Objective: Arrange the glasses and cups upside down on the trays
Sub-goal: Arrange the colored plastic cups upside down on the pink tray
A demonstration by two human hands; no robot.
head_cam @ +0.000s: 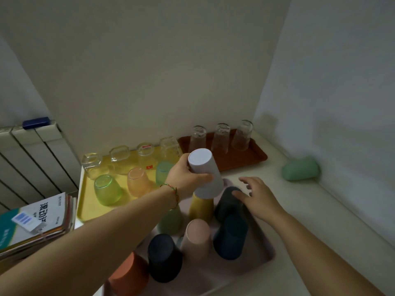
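Observation:
My left hand (185, 174) grips a lavender cup (205, 171), held upside down and tilted above a yellow cup (201, 207) on the pink tray (252, 265). My right hand (255, 195) hovers with spread fingers, its fingertips touching a dark blue cup (227, 202). Also inverted on the pink tray are another dark blue cup (229, 238), a pink cup (196, 238), a black cup (164, 257), an orange cup (128, 276) and a green cup (171, 221). The yellow tray (85, 201) holds several inverted glasses. Three clear glasses stand inverted on the brown tray (254, 154).
A green case (300, 168) lies by the right wall. A stack of books (34, 223) sits at the left, beside a white radiator (32, 159). Walls close in at the back and right of the white counter (320, 221).

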